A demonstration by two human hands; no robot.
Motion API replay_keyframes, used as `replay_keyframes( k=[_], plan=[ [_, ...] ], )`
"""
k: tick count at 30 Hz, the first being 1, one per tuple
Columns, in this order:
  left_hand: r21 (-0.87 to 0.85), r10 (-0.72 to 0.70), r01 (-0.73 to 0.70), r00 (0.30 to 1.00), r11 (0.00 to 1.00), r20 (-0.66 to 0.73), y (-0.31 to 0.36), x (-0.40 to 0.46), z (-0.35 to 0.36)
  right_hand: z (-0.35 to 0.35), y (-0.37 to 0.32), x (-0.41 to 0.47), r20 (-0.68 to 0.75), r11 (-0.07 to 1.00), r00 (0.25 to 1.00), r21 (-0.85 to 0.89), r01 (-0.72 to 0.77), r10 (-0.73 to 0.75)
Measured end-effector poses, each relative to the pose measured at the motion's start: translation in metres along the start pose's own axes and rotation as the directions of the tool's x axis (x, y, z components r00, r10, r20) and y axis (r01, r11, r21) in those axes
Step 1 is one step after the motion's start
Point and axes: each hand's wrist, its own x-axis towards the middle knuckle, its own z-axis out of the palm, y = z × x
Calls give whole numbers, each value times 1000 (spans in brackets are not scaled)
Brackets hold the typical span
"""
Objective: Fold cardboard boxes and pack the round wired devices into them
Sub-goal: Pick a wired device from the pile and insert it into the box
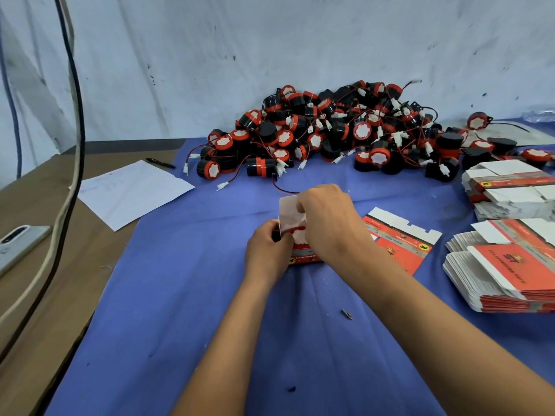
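A small red box (303, 257) stands on the blue cloth with its white lid flap (287, 209) raised. A round device (298, 235) with a red rim and white face sits in the box's opening. My left hand (265, 253) grips the box's left side. Over the opening, my right hand (327, 219) curls its fingers on the device, whose red wire runs back toward the pile. A large heap of round wired devices (339, 130) lies at the back.
A flat box blank (399, 241) lies just right of my hands. Stacks of flat blanks (510, 271) fill the right edge. A paper sheet (132, 192) and pen (160, 163) lie at the left, with a phone (18, 241) and hanging cables (72, 145).
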Motion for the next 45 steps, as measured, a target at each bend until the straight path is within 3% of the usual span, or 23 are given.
replay_keyframes(
  k=[5,14,19,23,27,32,36,39,45],
  plan=[
    [-71,24,-22,999,997,25,3,-2,2,5,1,2,1,997,998,48,62,-62],
    [-184,-13,32,995,982,103,8,-5,0,38,-4,1,-160,1000,987,-26,-6,2],
    [-175,-5,21,995,984,95,9,-6,-1,51,-2,-6,-220,987,970,144,-71,101],
    [-110,1,7,997,994,75,6,-3,0,44,-9,-3,-176,990,978,105,-98,116],
    [-39,-9,12,997,999,81,8,-2,-2,40,-17,-1,-118,996,993,-75,-38,29],
    [-89,-9,15,997,996,74,13,-6,-2,33,-1,3,114,990,983,37,138,-141],
    [-119,4,4,998,993,66,10,-5,-2,23,18,6,239,967,948,195,164,-209],
    [-89,27,-20,997,996,78,7,-5,-2,20,26,4,249,949,944,280,145,-218],
    [-17,86,-85,992,996,91,7,-8,-7,24,26,4,135,915,980,395,81,-146]
  ],
)
